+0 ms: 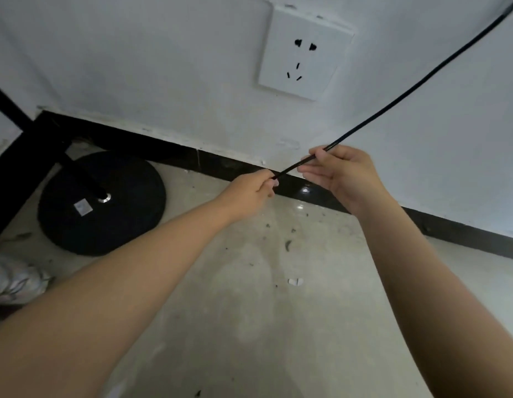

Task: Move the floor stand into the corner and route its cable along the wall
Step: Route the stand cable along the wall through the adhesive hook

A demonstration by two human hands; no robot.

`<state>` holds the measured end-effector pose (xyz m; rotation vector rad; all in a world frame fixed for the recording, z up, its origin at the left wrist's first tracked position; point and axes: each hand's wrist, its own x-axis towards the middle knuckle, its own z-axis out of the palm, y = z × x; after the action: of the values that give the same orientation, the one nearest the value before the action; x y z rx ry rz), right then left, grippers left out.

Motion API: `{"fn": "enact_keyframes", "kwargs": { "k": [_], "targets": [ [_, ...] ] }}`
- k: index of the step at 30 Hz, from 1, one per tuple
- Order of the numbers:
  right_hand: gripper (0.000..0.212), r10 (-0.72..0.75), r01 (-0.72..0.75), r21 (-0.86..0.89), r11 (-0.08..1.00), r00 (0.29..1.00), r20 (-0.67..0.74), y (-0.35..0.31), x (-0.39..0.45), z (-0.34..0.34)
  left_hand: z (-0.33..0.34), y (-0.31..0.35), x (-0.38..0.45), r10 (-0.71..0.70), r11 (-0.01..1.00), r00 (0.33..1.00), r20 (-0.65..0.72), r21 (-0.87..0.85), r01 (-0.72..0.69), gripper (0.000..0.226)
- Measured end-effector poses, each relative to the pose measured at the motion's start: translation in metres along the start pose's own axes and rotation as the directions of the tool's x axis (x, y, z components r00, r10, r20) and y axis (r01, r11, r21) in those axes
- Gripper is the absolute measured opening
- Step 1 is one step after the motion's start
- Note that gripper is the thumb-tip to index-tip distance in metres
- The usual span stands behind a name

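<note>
Matt black stand base [106, 208], glossy skirting [304, 191]

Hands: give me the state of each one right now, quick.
Left hand: closed, pinching the black cable at its lower end.
Right hand: fingertips pinching the same cable farther up, other fingers loosely spread.

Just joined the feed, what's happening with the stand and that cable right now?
A person holds the black cable taut between both hands, the left hand pinching its lower end and the right hand gripping it higher up, in front of the wall socket. The stand's round base already sits on the floor by the corner. The cable is not yet along the skirting board.
</note>
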<state>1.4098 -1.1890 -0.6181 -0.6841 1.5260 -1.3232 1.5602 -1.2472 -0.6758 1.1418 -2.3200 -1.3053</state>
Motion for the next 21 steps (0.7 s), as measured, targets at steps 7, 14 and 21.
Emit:
{"fn": "enact_keyframes", "kwargs": {
  "k": [7, 14, 21],
  "targets": [
    [0.019, -0.065, 0.053, -0.072, 0.996, 0.983, -0.172, 0.000, 0.007, 0.009, -0.022, -0.029, -0.010, -0.052, 0.992, 0.999, 0.005, 0.113, 0.051, 0.022],
    [0.023, -0.156, 0.113, -0.145, 0.983, 0.932, -0.326, 0.000, 0.024, 0.017, -0.037, -0.015, -0.002, 0.101, 0.944, 0.941, -0.323, 0.330, 0.013, 0.026],
    [0.024, -0.208, 0.079, -0.323, 0.943, 0.898, -0.388, 0.016, 0.038, 0.023, -0.024, -0.001, 0.016, 0.027, 0.902, 0.962, -0.273, 0.421, 0.094, 0.020]
  ]
}}
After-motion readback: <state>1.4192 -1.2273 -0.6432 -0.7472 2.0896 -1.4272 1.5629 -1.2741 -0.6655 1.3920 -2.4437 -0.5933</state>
